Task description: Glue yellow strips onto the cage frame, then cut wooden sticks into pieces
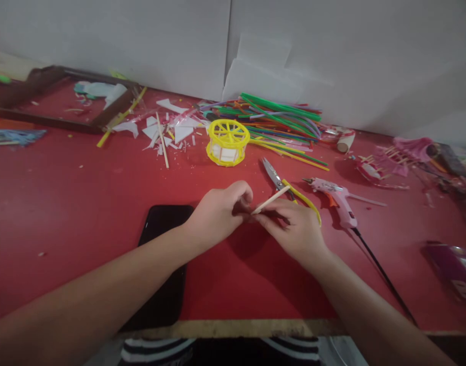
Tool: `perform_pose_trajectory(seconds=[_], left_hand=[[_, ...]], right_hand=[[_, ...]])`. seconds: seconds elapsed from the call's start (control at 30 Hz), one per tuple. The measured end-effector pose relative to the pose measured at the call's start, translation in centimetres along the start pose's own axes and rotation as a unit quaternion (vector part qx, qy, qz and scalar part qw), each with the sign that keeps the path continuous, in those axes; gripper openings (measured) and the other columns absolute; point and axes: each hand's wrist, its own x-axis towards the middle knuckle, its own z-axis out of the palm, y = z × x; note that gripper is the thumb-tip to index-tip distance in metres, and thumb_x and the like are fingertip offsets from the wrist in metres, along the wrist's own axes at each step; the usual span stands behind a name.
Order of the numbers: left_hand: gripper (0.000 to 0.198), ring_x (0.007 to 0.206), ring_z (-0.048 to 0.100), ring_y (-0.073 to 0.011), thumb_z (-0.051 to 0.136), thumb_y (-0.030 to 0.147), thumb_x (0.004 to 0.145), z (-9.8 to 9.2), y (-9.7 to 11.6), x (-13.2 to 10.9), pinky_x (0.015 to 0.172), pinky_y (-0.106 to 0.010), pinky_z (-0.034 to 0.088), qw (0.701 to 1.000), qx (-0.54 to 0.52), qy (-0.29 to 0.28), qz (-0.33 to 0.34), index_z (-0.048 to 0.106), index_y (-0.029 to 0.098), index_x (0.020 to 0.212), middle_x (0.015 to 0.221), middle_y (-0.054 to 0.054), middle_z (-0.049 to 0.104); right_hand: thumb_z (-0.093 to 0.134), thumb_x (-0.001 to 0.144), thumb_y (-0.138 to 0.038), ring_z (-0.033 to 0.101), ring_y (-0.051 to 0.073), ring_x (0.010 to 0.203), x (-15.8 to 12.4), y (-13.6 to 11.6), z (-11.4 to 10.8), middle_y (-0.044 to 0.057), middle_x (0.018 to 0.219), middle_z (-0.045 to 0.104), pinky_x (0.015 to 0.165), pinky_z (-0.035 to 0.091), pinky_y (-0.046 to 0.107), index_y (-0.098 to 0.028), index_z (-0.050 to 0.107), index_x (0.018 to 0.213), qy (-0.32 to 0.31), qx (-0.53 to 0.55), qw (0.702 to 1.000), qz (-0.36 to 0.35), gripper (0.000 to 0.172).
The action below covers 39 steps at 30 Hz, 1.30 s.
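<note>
Both of my hands meet over the red table near its front. My left hand is curled closed, its fingertips pinching the near end of a thin wooden stick. My right hand is also closed on that stick from the other side, and the stick's far end points up and to the right. Just behind my right hand lie yellow-handled scissors. Farther back stands a yellow wheel-shaped straw model.
A black phone lies under my left forearm. A pink glue gun with a black cord rests to the right. Coloured straws, white scraps, a dark frame, a tape roll and a purple box surround the area.
</note>
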Motion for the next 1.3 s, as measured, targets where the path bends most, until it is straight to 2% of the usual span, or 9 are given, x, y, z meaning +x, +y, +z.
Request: perform_pose_trajectory(seconds=[0.17,0.4,0.57,0.67,0.8,0.93,1.07,1.2,1.3], left_hand=[[0.023,0.076,0.066,-0.017,0.058,0.008,0.073,0.1,0.0,-0.1,0.064,-0.025,0.042,0.998,0.058,0.009,0.0,0.046,0.023,0.084,0.082,0.003,0.068],[0.022,0.074,0.066,-0.0164,0.061,0.01,0.074,0.0,0.3,-0.1,0.064,-0.025,0.042,0.998,0.058,0.001,-0.014,0.044,0.022,0.081,0.081,0.003,0.068],[0.03,0.082,0.067,-0.0186,0.065,0.015,0.077,0.4,0.0,-0.3,0.07,-0.027,0.046,0.998,0.063,0.021,-0.016,0.047,0.023,0.099,0.087,0.002,0.069],[0.036,0.09,0.067,-0.0165,0.065,0.011,0.076,0.7,-0.2,-0.4,0.077,-0.026,0.05,0.999,0.024,0.034,-0.001,0.049,0.024,0.106,0.095,0.001,0.069],[0.035,0.08,0.068,-0.0115,0.06,0.003,0.075,0.9,-0.1,-0.4,0.074,-0.021,0.051,0.999,-0.017,0.034,0.003,0.054,0.025,0.101,0.086,0.006,0.069],[0.038,0.076,0.069,-0.0118,0.061,0.0,0.072,0.9,0.0,-0.2,0.07,-0.021,0.05,0.999,0.0,0.037,-0.008,0.056,0.025,0.1,0.081,0.007,0.07],[0.042,0.081,0.069,-0.0123,0.06,-0.004,0.07,0.9,-0.2,-0.3,0.074,-0.022,0.049,0.999,0.009,0.042,0.023,0.056,0.024,0.102,0.086,0.006,0.071],[0.04,0.08,0.069,-0.0114,0.062,-0.001,0.074,1.0,-0.7,-0.4,0.073,-0.02,0.049,0.998,-0.014,0.043,0.041,0.055,0.023,0.106,0.085,0.006,0.072],[0.04,0.075,0.069,-0.0103,0.065,0.002,0.074,1.1,-0.8,-0.4,0.07,-0.018,0.049,0.998,-0.025,0.041,0.028,0.056,0.023,0.107,0.081,0.006,0.071]], right_hand=[[0.063,0.082,-0.017,0.07,0.018,0.078,0.1,0.2,0.3,0.001,0.083,0.075,0.071,0.055,0.031,-0.025,0.073,0.081,-0.008,0.025,1.0,-0.002,0.013],[0.061,0.084,-0.016,0.067,0.018,0.077,0.2,0.3,0.9,0.004,0.081,0.073,0.071,0.054,0.033,-0.02,0.07,0.082,0.006,-0.023,0.999,-0.044,0.011],[0.061,0.083,-0.015,0.066,0.017,0.075,0.3,0.2,1.0,0.004,0.079,0.071,0.069,0.053,0.03,-0.019,0.068,0.08,0.011,-0.044,0.998,-0.053,0.009],[0.062,0.082,-0.015,0.066,0.017,0.076,0.3,0.3,1.0,0.004,0.08,0.071,0.07,0.052,0.03,-0.02,0.068,0.08,0.008,-0.035,0.998,-0.05,0.008],[0.065,0.081,-0.015,0.065,0.016,0.074,0.3,0.4,0.9,0.003,0.079,0.071,0.07,0.052,0.03,-0.019,0.069,0.079,0.006,-0.004,1.0,-0.027,0.006],[0.066,0.082,-0.018,0.066,0.016,0.075,0.3,0.4,0.8,0.003,0.08,0.071,0.071,0.052,0.03,-0.02,0.069,0.079,0.005,0.027,1.0,-0.013,0.005],[0.066,0.082,-0.02,0.065,0.016,0.075,0.4,0.3,0.6,0.003,0.079,0.07,0.072,0.051,0.031,-0.02,0.07,0.079,-0.007,0.036,0.999,-0.008,0.005],[0.068,0.082,-0.021,0.064,0.015,0.074,0.3,0.4,0.6,0.002,0.078,0.07,0.071,0.051,0.03,-0.021,0.07,0.078,-0.007,0.039,0.999,0.013,0.004],[0.066,0.083,-0.02,0.064,0.016,0.075,0.1,0.5,0.8,0.004,0.079,0.07,0.071,0.051,0.031,-0.02,0.071,0.081,0.001,0.024,1.0,-0.008,0.005]])
